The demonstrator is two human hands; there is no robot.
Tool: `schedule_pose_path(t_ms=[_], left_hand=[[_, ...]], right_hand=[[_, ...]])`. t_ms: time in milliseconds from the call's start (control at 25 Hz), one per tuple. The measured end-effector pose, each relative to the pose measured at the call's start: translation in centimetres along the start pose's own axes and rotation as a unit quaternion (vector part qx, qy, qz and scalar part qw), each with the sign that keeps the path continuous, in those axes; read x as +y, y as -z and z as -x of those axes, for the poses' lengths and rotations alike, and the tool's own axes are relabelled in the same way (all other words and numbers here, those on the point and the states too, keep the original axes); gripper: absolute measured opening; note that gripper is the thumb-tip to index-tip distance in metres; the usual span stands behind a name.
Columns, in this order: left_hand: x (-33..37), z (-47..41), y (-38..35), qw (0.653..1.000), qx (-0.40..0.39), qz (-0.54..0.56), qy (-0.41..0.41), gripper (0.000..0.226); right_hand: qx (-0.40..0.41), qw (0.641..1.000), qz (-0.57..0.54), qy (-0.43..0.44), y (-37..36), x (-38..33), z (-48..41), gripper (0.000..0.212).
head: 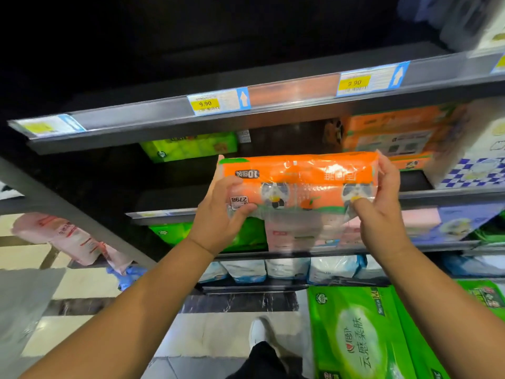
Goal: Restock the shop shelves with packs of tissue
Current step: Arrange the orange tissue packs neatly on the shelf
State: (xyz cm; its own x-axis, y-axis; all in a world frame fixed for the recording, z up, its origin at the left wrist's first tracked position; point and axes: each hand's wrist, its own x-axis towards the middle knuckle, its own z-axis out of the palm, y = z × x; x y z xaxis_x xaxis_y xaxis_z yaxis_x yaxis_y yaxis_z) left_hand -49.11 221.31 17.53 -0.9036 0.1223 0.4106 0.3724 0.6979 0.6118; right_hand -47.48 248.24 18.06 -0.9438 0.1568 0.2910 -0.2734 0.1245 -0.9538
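The orange tissue pack point(300, 184) is held level in the air, printing upside down, just in front of the middle shelf point(442, 193) and not yet resting on it. The left hand point(221, 214) grips its left end with fingers curled over the front face, and the right hand point(382, 212) grips its right end, thumb pressed on the front and fingers wrapped behind. At one o'clock from the pack stands matching orange stock point(388, 132); at eleven o'clock a green pack point(188, 147) sits deep on the same shelf, with a dark gap between the two. Above, the upper shelf's rim point(295, 91) carries a yellow 9.90 price tag point(205, 103). At six o'clock pink packs point(300, 233) fill the tier below, and at five o'clock, lower still, large green packs point(355, 335) stand on the floor beside a white shoe point(259, 330). The step in hand looks to be the placing: the pack is lifted to shelf height but not stowed. The next move likely calls for pushing it forward into the gap, beside the orange stock, kept level to clear the rim above.
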Motion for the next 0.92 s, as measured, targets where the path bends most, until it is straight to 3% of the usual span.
schedule_pose_path(t_ms=[160, 400, 600, 760, 920], left_hand=[[-2.1, -2.1, -0.6, 0.999, -0.025, 0.010, 0.017, 0.045], [-3.0, -6.7, -2.0, 0.996, 0.042, 0.064, 0.036, 0.039], [-3.4, -9.2, -4.3, 0.979, 0.102, 0.137, 0.107, 0.024], [-4.6, -11.4, -6.4, 0.976, 0.135, 0.122, 0.117, 0.055], [-6.4, -12.8, -7.9, 0.983, 0.141, 0.029, 0.113, 0.077]], right_hand=[[0.018, 0.999, 0.027, -0.015, -1.2, 1.8, -1.8, 0.077], [0.085, 0.988, 0.112, 0.058, -3.1, 3.8, -5.3, 0.059], [0.122, 0.967, 0.187, 0.126, -4.9, 6.7, -7.6, 0.057], [0.158, 0.967, 0.187, 0.067, -5.4, 8.5, -9.9, 0.076], [0.163, 0.969, 0.183, 0.004, -6.0, 10.7, -11.4, 0.094]])
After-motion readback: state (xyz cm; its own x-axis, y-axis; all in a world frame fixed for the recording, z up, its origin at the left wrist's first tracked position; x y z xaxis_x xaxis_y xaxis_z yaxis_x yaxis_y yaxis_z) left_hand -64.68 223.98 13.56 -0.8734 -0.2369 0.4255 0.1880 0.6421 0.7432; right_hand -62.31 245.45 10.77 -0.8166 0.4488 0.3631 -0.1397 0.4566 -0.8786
